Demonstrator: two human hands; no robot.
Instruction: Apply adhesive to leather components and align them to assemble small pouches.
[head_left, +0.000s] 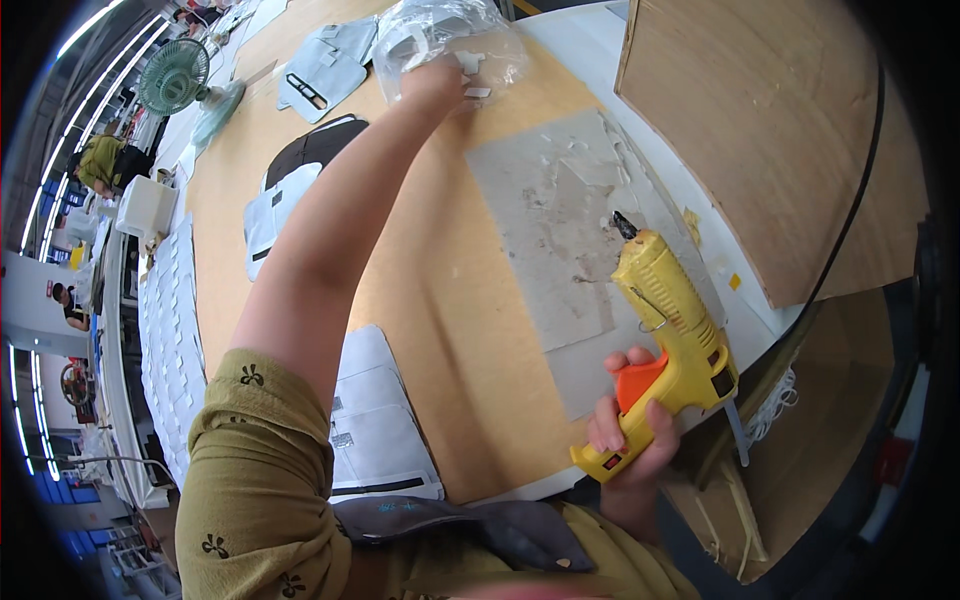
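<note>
My right hand (pixel 640 425) is wrapped round the handle of a yellow hot glue gun (pixel 672 295) with an orange trigger. The gun's dark nozzle points up and away over a stained, translucent grey sheet (pixel 545 225). A translucent glue stick (pixel 737 432) pokes out of its back end. Stretched far across the table, my left hand (pixel 438 80) reaches into a clear plastic bag (pixel 505 50) that holds small white pieces. The bag and the wrist hide my left fingers, so their grip does not show.
Light grey cut panels (pixel 330 65) lie at the far left, near a dark curved panel (pixel 305 148). Closer in is another pale panel (pixel 375 415). A wooden board (pixel 770 130) stands at the right, crossed by a black cable (pixel 862 190). A green fan (pixel 175 77) and several people are beyond.
</note>
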